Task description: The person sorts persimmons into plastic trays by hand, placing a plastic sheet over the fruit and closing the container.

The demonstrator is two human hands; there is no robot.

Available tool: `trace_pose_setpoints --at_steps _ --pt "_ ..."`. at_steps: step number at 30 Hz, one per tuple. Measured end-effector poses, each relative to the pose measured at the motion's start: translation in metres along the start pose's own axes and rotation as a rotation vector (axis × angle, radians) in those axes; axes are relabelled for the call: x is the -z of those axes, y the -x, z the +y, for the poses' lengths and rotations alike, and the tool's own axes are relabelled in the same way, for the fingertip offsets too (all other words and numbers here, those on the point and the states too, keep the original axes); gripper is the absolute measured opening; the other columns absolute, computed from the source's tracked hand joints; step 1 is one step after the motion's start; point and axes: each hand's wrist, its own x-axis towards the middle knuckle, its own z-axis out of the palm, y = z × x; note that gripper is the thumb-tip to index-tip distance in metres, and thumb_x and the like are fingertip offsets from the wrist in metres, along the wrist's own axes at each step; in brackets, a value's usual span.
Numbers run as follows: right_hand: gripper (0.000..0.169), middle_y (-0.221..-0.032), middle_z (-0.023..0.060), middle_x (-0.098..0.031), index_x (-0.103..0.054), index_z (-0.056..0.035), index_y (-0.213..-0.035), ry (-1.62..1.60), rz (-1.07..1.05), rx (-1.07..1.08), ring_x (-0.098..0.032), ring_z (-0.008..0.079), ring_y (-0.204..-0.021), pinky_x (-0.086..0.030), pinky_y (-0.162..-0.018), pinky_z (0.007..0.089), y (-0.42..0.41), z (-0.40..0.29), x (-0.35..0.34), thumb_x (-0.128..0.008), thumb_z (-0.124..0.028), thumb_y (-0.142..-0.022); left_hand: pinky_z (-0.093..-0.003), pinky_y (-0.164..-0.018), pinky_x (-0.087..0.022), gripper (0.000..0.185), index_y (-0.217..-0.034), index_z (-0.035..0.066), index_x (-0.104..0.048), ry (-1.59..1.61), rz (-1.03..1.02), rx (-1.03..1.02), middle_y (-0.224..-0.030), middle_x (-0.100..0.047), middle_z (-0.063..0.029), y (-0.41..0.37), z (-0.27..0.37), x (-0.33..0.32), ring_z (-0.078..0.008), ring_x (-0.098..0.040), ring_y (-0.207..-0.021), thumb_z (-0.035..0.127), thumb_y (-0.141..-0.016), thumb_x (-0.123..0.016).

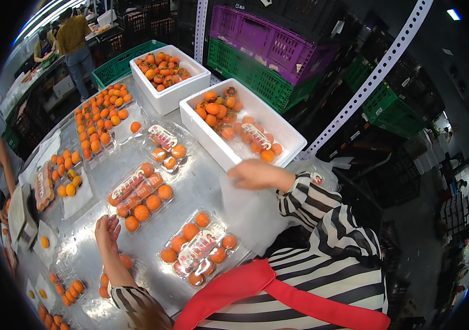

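My left hand (108,232), fingers apart and empty, is beside the near-left corner of a clear plastic clamshell of persimmons (141,196). A closed clamshell of persimmons (198,249) lies on the metal table in front of me. My right hand (251,175), slightly blurred with its fingers curled, is at the near edge of a white foam box (205,138) and over a translucent plastic sheet (247,214); whether it grips anything cannot be told. Loose persimmons (214,109) and a labelled pack (256,136) lie in that box.
A second foam box of persimmons (146,84) stands behind. Filled trays (98,119), a small pack (166,148) and a weighing scale (24,218) are on the metal table (193,185). Stacked crates (255,41) and a perforated post (366,82) stand right. Other people (75,41) work at upper left.
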Motion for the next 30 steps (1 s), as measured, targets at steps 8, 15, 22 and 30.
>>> trace_pose_setpoints --at_steps 8,15,22,30 --pt "0.027 -0.085 0.0069 -0.068 -0.063 -0.0020 -0.113 -0.873 0.089 0.261 -0.066 0.0131 -0.073 -0.052 -0.062 0.0276 -0.110 -0.075 -0.004 -0.056 -0.020 -0.094 -0.0371 -0.087 -0.051 0.049 -0.130 0.011 -0.051 0.235 0.106 -0.049 -0.116 -0.062 -0.0109 0.041 0.014 0.090 -0.0236 -0.061 -0.103 0.035 -0.089 -0.063" --pt "0.026 -0.081 0.0020 -0.066 -0.063 -0.0003 -0.110 -0.700 0.457 0.117 -0.060 0.0080 -0.076 -0.049 -0.064 0.0252 -0.132 -0.066 -0.014 -0.055 -0.020 -0.095 -0.0399 -0.094 -0.050 0.045 -0.127 0.002 -0.050 0.218 -0.053 -0.051 -0.123 -0.059 -0.0172 0.006 0.060 0.019 -0.0269 -0.060 -0.112 0.033 -0.095 -0.055" --pt "0.030 -0.105 0.0079 -0.066 -0.059 0.0044 -0.118 -0.834 0.532 0.426 -0.062 0.0124 -0.094 -0.050 -0.082 0.0262 -0.134 -0.130 -0.031 -0.052 -0.016 -0.097 -0.0383 -0.093 -0.052 0.047 -0.131 0.002 -0.049 0.127 -0.029 -0.141 -0.123 -0.059 -0.0160 0.001 0.078 0.017 -0.0260 -0.060 -0.111 0.033 -0.096 -0.053" --pt "0.044 -0.125 0.0029 -0.060 -0.072 -0.0207 -0.107 -0.175 0.376 0.965 -0.045 0.0298 -0.128 -0.033 -0.107 0.0437 -0.176 -0.145 -0.084 -0.058 0.001 -0.071 -0.0371 -0.093 -0.051 0.050 -0.133 0.001 -0.049 0.082 -0.007 -0.157 -0.124 -0.058 -0.0179 0.003 0.084 0.009 -0.0257 -0.059 -0.113 0.039 -0.099 -0.046"
